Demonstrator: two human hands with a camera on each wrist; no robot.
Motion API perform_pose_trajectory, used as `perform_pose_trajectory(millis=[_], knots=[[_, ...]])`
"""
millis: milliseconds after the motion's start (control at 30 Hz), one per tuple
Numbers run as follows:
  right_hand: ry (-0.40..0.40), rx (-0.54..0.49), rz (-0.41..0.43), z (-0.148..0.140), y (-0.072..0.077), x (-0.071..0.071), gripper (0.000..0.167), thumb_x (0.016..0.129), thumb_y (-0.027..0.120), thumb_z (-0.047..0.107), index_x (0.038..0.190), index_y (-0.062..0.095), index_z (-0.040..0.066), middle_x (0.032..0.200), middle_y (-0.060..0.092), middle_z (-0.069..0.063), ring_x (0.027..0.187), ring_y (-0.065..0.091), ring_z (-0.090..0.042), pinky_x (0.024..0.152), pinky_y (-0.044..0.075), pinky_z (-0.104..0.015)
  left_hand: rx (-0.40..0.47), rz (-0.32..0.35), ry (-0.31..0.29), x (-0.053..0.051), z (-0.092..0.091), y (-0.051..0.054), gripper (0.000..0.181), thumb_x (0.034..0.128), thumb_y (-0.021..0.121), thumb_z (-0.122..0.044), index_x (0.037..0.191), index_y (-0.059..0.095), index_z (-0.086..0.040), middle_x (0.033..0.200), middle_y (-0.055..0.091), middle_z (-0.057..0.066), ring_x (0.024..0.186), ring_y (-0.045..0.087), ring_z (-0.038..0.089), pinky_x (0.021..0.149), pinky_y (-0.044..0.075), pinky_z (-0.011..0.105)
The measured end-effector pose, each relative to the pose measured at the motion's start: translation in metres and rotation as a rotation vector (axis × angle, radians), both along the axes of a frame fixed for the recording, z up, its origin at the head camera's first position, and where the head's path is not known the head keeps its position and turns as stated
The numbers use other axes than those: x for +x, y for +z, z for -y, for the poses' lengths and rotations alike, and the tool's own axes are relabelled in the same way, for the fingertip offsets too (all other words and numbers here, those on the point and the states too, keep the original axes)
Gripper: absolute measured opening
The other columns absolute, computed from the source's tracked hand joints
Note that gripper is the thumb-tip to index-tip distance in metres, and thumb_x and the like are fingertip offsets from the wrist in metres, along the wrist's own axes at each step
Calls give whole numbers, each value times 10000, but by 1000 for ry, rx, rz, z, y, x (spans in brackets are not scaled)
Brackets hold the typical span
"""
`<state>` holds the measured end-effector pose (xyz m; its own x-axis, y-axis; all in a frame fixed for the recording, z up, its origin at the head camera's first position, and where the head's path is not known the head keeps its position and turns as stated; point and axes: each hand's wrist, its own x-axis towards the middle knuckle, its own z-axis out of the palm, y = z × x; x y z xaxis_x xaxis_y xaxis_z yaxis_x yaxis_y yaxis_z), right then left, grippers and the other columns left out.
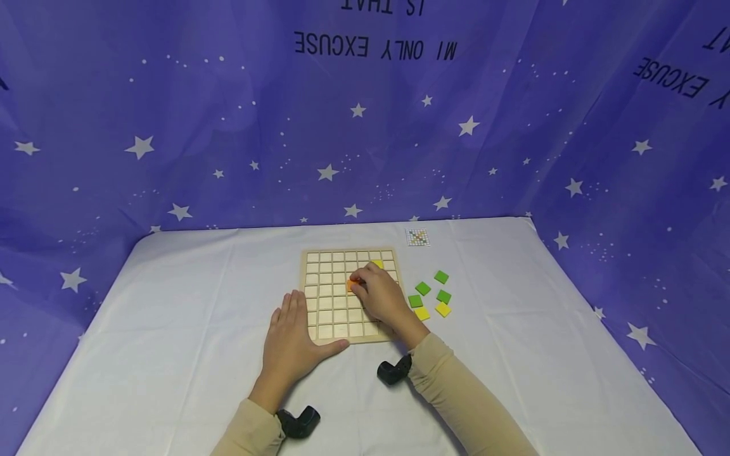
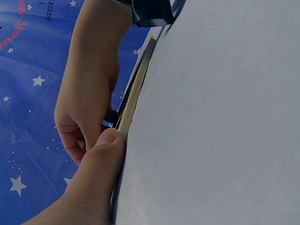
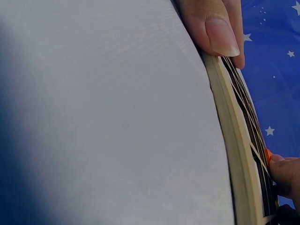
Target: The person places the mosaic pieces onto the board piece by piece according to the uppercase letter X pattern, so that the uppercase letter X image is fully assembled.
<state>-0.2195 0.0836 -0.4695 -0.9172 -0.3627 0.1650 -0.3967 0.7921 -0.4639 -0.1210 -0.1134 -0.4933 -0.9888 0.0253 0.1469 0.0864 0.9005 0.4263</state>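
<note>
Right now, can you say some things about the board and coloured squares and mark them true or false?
A yellow tile is on the board. True.
The right hand pinches an orange tile. True.
The left hand is off the board. False: its thumb touches the near edge.
Four green tiles lie right of the board. True.
The card lies on the board. False: it is on the table past the board's far right corner.

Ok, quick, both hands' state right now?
Left hand: open, resting against the pale square wooden grid board.
Right hand: closed, pinching a small orange tile.
</note>
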Motion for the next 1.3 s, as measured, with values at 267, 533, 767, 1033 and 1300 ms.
perform_pose_trajectory(millis=[267,533,767,1033,1300], knots=[[2,12,12,-1,-1,0,175,978,638,288,1112,702,195,1029,611,48,934,624,-127,816,544,-328,-4,13,-4,-1,0,0,1424,612,557,-948,1555,192,55,1634,207,227,1532,177,372,1225,214,548],[38,35,-17,-3,-1,2,193,978,637,307,1099,712,176,1050,618,40,980,630,-157,862,550,-351,1,8,1,0,-1,1,1412,618,589,-926,1550,202,62,1629,216,237,1526,190,385,1219,220,561],[75,28,13,-10,5,8,186,981,636,243,1129,713,161,1076,632,24,1049,589,-182,938,517,-366,-7,14,-2,0,-1,0,1415,618,577,-932,1553,195,59,1633,208,231,1529,180,379,1224,213,553],[24,-34,77,-47,19,19,259,967,655,280,1203,683,175,977,621,74,962,534,-138,834,485,-329,-4,19,1,0,-2,0,1428,607,566,-945,1557,186,52,1636,204,227,1531,176,375,1229,206,546],[-87,124,45,-97,30,29,238,896,734,357,1032,709,164,870,627,48,818,553,-134,700,468,-315,7,19,7,0,0,-1,1424,607,579,-938,1561,182,43,1639,199,220,1533,170,371,1233,195,545]])
